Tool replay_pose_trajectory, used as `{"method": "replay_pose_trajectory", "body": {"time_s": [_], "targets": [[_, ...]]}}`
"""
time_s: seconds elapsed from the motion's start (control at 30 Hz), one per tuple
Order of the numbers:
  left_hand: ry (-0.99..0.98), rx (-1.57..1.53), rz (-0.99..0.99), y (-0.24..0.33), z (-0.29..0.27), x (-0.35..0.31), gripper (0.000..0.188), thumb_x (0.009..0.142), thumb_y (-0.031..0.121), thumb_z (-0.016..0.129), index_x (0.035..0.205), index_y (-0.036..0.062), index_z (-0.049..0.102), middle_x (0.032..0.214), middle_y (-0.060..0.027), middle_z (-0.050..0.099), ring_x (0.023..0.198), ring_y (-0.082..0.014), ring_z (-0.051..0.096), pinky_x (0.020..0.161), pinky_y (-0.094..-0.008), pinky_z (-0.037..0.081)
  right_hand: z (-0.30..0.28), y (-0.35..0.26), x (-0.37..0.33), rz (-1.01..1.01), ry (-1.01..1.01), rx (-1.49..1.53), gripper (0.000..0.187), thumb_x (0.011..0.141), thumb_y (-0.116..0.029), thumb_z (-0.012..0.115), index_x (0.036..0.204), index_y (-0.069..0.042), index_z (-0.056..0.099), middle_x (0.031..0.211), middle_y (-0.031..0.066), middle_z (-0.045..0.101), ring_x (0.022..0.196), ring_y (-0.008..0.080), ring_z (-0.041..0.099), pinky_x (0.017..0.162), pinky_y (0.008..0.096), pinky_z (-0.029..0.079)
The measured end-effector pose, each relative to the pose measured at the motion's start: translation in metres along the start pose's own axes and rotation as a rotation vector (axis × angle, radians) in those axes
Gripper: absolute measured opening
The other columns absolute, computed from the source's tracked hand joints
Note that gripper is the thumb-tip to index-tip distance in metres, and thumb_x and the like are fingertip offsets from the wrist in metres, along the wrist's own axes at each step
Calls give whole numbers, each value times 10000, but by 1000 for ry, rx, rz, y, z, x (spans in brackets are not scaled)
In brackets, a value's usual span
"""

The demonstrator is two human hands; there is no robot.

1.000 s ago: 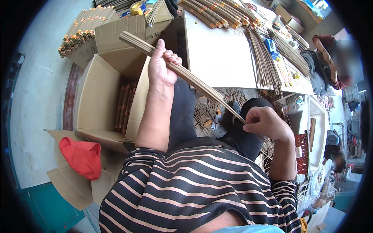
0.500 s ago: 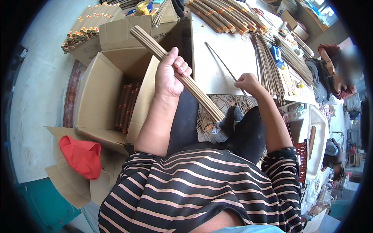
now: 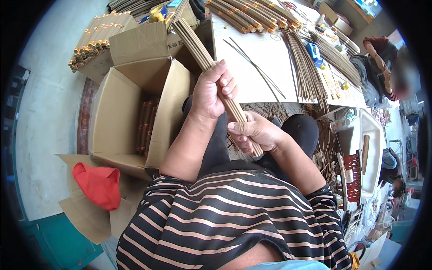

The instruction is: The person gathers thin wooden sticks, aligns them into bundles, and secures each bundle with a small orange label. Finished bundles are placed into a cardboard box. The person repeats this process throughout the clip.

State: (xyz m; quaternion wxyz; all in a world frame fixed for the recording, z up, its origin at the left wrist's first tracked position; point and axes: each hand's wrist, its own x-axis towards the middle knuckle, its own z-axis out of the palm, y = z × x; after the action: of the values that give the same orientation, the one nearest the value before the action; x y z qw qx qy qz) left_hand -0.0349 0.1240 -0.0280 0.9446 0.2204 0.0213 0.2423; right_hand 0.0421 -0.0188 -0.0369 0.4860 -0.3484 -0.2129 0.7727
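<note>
A bundle of long brown incense sticks [image 3: 194, 43] slants across in front of me, its upper end over the carton and its lower end near my lap. My left hand [image 3: 211, 92] is closed round the middle of it. Lower down, my right hand [image 3: 260, 131] wraps the same bundle near its bottom end, thumb on top. A few loose sticks [image 3: 256, 69] lie crossed on the white tabletop [image 3: 270, 54], a little beyond my right hand.
An open cardboard carton [image 3: 105, 121] on the left has wrapped brown bundles [image 3: 146, 123] inside. Banded bundles [image 3: 252, 15] lie at the table's back, loose sticks [image 3: 301, 67] and a blue tape dispenser [image 3: 313, 55] to the right. Another person [image 3: 382, 67] sits at far right.
My right hand has let go of a single stick, which now rests on the table, and moved down onto the bundle's lower end. The bundle is tilted more steeply.
</note>
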Motion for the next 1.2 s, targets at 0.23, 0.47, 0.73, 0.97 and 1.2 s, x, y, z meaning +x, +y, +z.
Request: {"method": "replay_pose_trajectory", "body": {"time_s": [0.23, 0.47, 0.73, 0.97, 1.2], "targets": [[462, 226, 240, 18, 11, 1, 259, 847, 203, 632, 675, 140, 448, 532, 29, 419, 447, -96, 409, 440, -241, 353, 25, 13, -17, -112, 575, -950, 178, 867, -173, 595, 872, -34, 483, 561, 0, 475, 390, 58, 437, 351, 207, 352], [317, 214, 204, 20, 25, -8, 287, 868, 193, 601, 645, 135, 430, 513, 35, 391, 413, -75, 378, 399, -229, 318, 18, 19, -27, -49, 261, -476, 172, 825, -126, 624, 854, -7, 502, 581, 18, 514, 423, 98, 500, 382, 230, 413], [123, 94, 176, 25, 20, -12, 337, 879, 177, 570, 585, 131, 411, 498, 28, 402, 413, -80, 396, 409, -227, 340, 27, 17, -30, -48, 229, -381, 181, 836, -147, 617, 833, -20, 488, 552, 23, 497, 402, 83, 474, 344, 220, 377], [308, 234, 256, 3, 19, -19, 233, 858, 195, 605, 690, 124, 461, 569, 18, 467, 486, -97, 445, 468, -242, 382, 33, 21, -23, -212, 677, -1191, 246, 833, -173, 606, 886, 45, 505, 608, 132, 548, 535, 195, 560, 511, 351, 453], [310, 217, 156, -13, 23, -29, 370, 866, 287, 610, 582, 151, 415, 506, 40, 402, 436, -88, 403, 445, -247, 366, 32, 20, -19, -223, 681, -1189, 242, 813, -183, 612, 793, 24, 488, 615, 152, 572, 555, 259, 592, 544, 362, 475]]}}
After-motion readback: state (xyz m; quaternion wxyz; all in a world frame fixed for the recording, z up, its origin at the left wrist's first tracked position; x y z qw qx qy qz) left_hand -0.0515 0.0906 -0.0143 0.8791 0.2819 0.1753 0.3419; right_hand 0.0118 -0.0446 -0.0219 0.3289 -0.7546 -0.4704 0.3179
